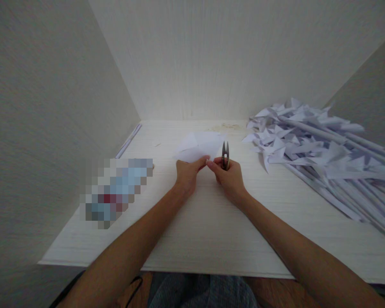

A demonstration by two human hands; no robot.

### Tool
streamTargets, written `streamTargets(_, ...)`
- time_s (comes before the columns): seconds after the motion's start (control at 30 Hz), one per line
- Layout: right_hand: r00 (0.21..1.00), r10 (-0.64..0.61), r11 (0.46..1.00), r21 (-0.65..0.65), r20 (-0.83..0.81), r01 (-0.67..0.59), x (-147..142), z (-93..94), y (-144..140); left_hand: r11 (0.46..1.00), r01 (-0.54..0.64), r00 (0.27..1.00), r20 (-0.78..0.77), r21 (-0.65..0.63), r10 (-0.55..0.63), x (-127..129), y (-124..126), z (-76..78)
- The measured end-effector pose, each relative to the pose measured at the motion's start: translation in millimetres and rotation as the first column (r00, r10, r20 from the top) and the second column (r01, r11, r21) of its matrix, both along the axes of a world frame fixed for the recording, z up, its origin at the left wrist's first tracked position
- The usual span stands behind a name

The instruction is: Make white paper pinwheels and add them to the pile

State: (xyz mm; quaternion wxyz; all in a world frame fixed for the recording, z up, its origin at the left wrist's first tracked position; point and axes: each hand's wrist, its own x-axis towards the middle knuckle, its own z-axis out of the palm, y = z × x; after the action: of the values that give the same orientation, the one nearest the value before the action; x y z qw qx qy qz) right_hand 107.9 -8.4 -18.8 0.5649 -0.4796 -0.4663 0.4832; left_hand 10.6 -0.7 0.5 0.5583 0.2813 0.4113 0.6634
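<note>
Person seated at a white table set into a pale-walled alcove, both forearms stretched forward, hands meeting near the middle of the surface. Left hand is pinched shut on the near edge of a white paper sheet; the sheet lies mostly flat on the table and fans away from the fingers toward the back wall. Right hand is closed around a pair of small thread snips, handle buried in the palm, thumb and forefinger also reaching across to touch the paper's edge just beside the left fingertips. The snips stand nearly upright from the fist: long axis runs away from the person, tips pointing up and toward the back wall, blades slightly parted at the points. My reading: this is the holding and lining-up stage, paper gripped but the blades not on it. A cut would call for tipping the points down and left to meet the edge while the left hand keeps the sheet taut. To the right, well apart from the hands, a large heap of folded paper pieces on long rolled paper sticks, sticks running diagonally toward the near right. A blurred-out object lies to the left.
</note>
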Motion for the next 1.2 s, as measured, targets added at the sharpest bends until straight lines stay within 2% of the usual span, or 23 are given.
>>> streamTargets(0.13,1.0,0.018,0.999,-0.027,-0.017,-0.018,0,0.1,1,1.0,-0.001,1.0,0.017,-0.004,0.001,0,0,-0.1)
streamTargets(0.4,0.996,0.014,0.999,0.031,0.083,-0.017,1,-2.1,1,1.0,0.0,1.0,0.012,-0.031,0.001,-1,1,-0.9)
streamTargets(0.6,0.996,-0.006,0.999,0.039,0.091,0.002,2,-2.6,2,1.0,0.021,1.0,0.003,-0.023,-0.021,-1,1,-1.9)
streamTargets(0.83,0.995,-0.007,0.999,0.038,0.1,0.003,4,-1.5,1,0.991,0.123,0.989,-0.078,-0.058,-0.127,-5,3,-2.7)
streamTargets(0.93,0.998,0.063,0.998,0.022,0.009,-0.063,3,1.9,1,0.994,0.088,0.992,-0.08,-0.063,-0.093,-7,5,-1.1)
streamTargets(1.07,0.959,0.234,0.968,-0.058,-0.159,-0.246,1,7.8,-1,0.999,-0.024,0.998,0.056,-0.04,0.027,-13,9,4.5)
streamTargets(1.2,0.937,0.339,0.933,-0.097,-0.089,-0.347,-1,9.9,-6,0.997,-0.064,0.986,0.151,-0.037,0.069,-17,10,9.8)
